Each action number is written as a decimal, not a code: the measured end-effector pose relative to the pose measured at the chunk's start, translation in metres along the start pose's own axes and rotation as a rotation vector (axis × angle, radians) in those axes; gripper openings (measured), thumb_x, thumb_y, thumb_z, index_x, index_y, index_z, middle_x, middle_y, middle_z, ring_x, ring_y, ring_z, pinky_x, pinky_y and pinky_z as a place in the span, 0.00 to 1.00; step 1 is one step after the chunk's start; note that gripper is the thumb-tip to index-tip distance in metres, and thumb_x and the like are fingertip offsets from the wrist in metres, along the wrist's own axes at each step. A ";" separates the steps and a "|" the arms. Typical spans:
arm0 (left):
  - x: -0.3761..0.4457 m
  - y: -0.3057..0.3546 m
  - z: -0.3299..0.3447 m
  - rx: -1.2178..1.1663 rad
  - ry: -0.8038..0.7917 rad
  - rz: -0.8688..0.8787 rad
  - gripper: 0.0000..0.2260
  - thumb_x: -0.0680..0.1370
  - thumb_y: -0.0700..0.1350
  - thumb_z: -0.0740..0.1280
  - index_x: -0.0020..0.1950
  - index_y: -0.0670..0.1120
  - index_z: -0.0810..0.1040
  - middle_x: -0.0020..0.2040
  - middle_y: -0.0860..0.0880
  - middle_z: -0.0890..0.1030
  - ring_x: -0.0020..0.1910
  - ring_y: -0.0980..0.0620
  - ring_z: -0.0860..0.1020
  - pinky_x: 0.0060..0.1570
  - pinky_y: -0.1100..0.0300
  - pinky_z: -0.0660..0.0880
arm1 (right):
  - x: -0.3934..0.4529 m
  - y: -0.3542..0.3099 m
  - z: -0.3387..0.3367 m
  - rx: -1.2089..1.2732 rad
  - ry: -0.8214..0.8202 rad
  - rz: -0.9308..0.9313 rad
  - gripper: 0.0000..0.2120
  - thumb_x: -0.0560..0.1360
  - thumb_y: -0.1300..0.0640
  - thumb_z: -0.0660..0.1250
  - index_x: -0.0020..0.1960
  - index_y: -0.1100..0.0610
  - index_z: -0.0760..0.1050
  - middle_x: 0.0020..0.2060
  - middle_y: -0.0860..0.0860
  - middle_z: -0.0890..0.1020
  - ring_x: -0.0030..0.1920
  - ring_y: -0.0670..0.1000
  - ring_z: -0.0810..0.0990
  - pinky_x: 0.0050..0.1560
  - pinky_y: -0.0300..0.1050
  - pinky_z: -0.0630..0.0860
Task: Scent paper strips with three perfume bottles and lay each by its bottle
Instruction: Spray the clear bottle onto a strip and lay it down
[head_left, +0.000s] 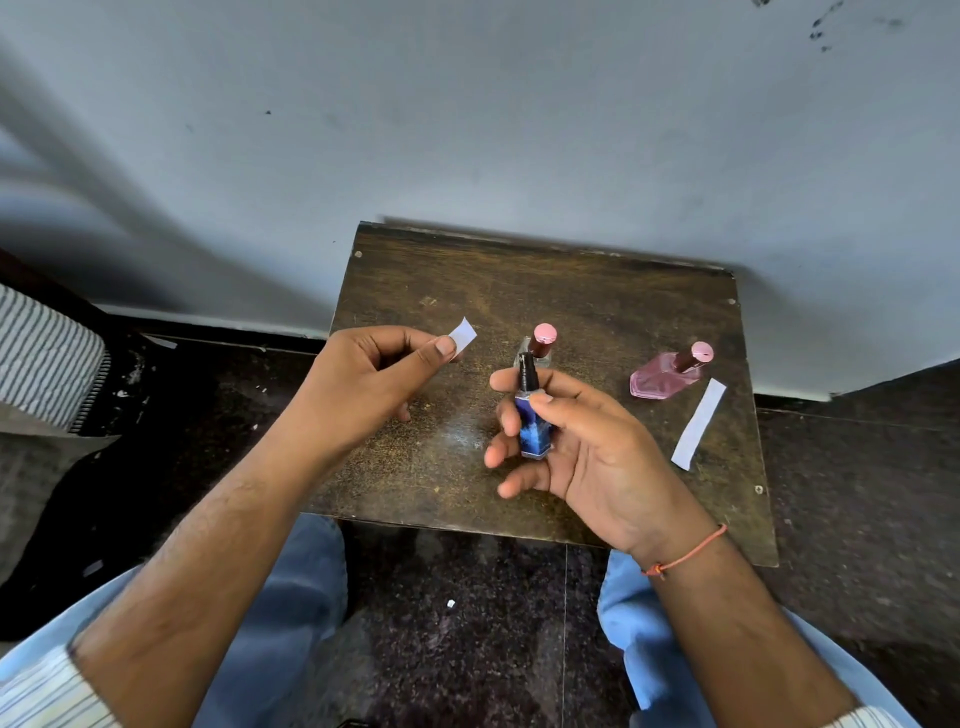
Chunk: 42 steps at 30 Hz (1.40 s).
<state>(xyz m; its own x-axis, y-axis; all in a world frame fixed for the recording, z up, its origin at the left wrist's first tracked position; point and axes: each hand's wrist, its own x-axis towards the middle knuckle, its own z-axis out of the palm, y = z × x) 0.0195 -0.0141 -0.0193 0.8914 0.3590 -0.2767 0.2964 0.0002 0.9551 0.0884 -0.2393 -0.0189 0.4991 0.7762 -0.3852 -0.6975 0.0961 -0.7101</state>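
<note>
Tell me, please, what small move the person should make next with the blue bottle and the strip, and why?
Probably press the blue bottle's black sprayer toward the paper strip. The right hand holds that bottle upright, uncapped, while the left hand pinches the strip beside the nozzle. Only the pink bottle has a strip laid by it.

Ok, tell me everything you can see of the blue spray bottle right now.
The blue spray bottle is a small, square-sided bottle with a mottled blue and dark body and a black pump sprayer on top, no cap on it. It is held upright above the wooden table in the right hand, thumb across its front and fingers behind. The nozzle's direction is unclear. Nothing else touches it; the left hand holds a paper strip nearby.
</note>
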 end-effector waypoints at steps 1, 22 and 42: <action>0.000 0.000 0.001 0.003 0.002 0.001 0.10 0.78 0.53 0.74 0.47 0.47 0.89 0.30 0.48 0.73 0.28 0.54 0.70 0.30 0.62 0.73 | 0.000 -0.001 0.001 0.032 -0.015 0.007 0.16 0.83 0.59 0.62 0.66 0.61 0.82 0.45 0.56 0.80 0.43 0.58 0.84 0.36 0.49 0.85; -0.003 0.008 0.007 0.079 0.020 0.088 0.09 0.81 0.48 0.74 0.43 0.49 0.89 0.39 0.25 0.75 0.28 0.46 0.69 0.24 0.62 0.72 | -0.002 0.004 0.008 0.039 0.011 -0.002 0.11 0.84 0.51 0.61 0.61 0.52 0.78 0.44 0.55 0.80 0.35 0.50 0.73 0.27 0.41 0.64; -0.009 -0.006 0.014 0.309 -0.140 0.230 0.06 0.80 0.47 0.76 0.43 0.50 0.88 0.25 0.57 0.70 0.26 0.57 0.67 0.29 0.64 0.65 | 0.009 0.018 0.023 -0.733 0.611 -0.241 0.34 0.77 0.27 0.58 0.38 0.60 0.67 0.29 0.48 0.66 0.30 0.49 0.65 0.34 0.49 0.62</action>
<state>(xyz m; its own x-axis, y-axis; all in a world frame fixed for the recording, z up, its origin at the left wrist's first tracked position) 0.0144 -0.0307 -0.0242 0.9781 0.1868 -0.0918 0.1541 -0.3530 0.9228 0.0686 -0.2164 -0.0216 0.9099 0.3115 -0.2738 -0.1532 -0.3610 -0.9199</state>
